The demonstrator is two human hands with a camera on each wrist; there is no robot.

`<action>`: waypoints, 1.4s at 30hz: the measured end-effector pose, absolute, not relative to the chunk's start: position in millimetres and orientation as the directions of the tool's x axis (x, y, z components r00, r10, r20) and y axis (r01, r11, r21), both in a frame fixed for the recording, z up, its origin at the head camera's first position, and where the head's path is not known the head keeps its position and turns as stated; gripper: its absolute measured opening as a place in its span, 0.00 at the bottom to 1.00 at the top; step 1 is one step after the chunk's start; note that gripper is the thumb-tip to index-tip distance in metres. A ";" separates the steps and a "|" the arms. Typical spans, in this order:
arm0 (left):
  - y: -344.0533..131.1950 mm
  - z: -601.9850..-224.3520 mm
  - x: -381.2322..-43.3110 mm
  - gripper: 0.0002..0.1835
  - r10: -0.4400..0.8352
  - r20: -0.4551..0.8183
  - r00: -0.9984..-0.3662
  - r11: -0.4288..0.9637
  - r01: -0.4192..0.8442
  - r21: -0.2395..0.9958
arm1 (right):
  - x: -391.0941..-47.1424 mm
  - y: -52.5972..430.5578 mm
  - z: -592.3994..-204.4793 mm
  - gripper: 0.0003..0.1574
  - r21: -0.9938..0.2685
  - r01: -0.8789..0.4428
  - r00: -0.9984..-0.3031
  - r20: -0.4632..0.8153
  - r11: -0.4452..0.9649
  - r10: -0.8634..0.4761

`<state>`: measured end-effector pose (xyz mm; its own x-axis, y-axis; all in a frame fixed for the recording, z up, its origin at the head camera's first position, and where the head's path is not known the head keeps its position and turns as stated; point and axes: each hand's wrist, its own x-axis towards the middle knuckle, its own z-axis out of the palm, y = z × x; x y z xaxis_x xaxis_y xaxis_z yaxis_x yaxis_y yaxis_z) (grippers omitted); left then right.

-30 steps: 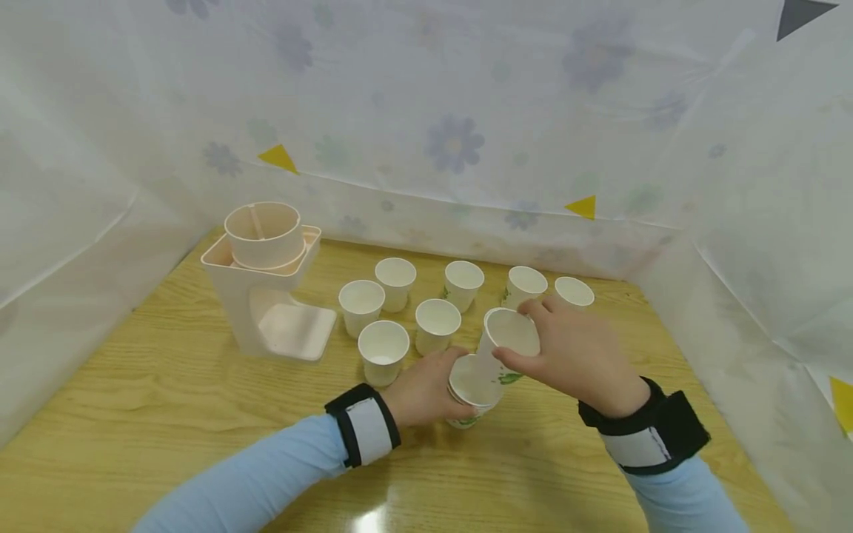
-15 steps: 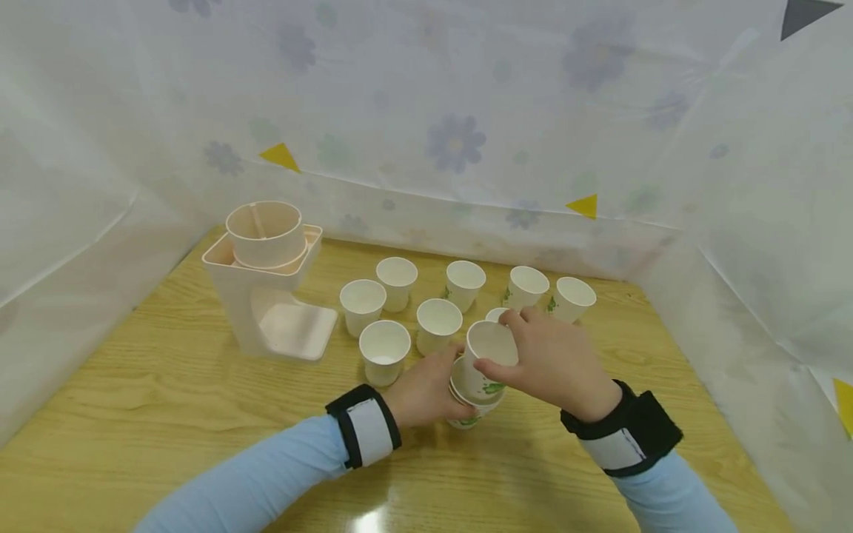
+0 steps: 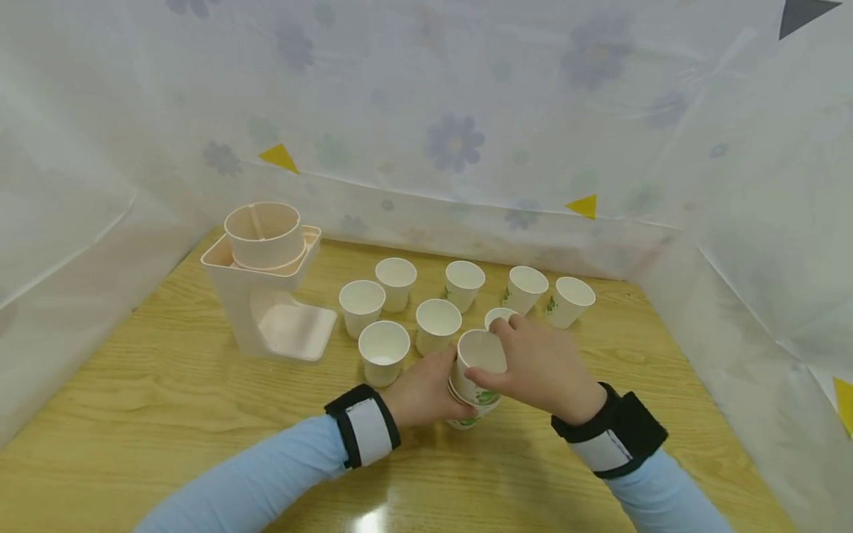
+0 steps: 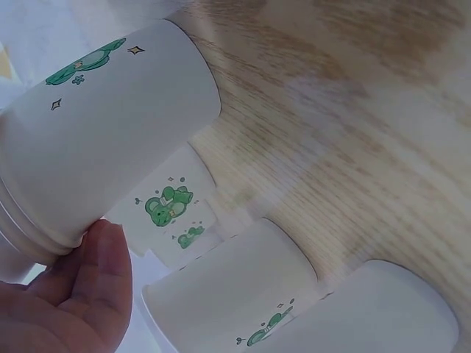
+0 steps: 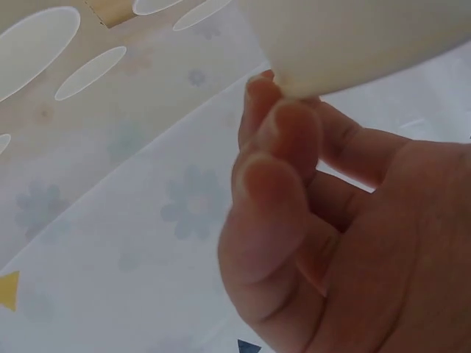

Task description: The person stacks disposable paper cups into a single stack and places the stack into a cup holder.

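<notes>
My left hand (image 3: pixel 426 389) grips the rim area of a small stack of white paper cups (image 4: pixel 110 125), printed with green bears, near the front of the group. My right hand (image 3: pixel 540 370) pinches another paper cup (image 3: pixel 474 377) by its upper edge. That cup sits partly inside the mouth of the stack, tilted a little toward me. Close up in the right wrist view, the fingers curl at the rim of the pale cup (image 5: pixel 360 44). Just behind the right fingers stands one more cup (image 3: pixel 498 317), half hidden.
Several single paper cups stand upright behind and left of the hands, among them a near cup (image 3: pixel 384 348) and a far right cup (image 3: pixel 571 302). A cream dispenser-like stand (image 3: pixel 263 296) with a round top is at the left. Patterned sheeting (image 3: pixel 426 111) encloses the wooden table (image 3: pixel 266 459).
My right hand has moved left and down, bringing its cup from beside the stack into the stack's mouth. The left hand has stayed in place on the stack.
</notes>
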<state>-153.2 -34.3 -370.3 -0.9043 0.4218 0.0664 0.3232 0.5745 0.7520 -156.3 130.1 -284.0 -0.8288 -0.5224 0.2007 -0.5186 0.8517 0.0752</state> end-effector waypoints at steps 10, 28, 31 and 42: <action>-32.9 -371.3 -153.6 0.40 0.423 0.067 -0.904 0.555 0.317 0.769 | -158.4 129.8 -294.4 0.37 0.091 -0.566 -0.794 0.207 0.819 -0.572; -33.7 -373.5 -152.6 0.50 0.379 0.085 -0.921 0.578 0.308 0.756 | -159.5 126.8 -311.9 0.41 0.084 -0.566 -0.813 0.111 0.820 -0.572; -34.0 -373.9 -153.0 0.50 0.381 0.086 -0.921 0.582 0.311 0.751 | -159.9 126.9 -313.4 0.41 0.083 -0.561 -0.818 0.094 0.823 -0.567; -35.5 -372.8 -154.3 0.36 0.425 0.100 -0.900 0.552 0.344 0.760 | -161.2 127.9 -317.4 0.39 0.065 -0.569 -0.816 0.076 0.820 -0.573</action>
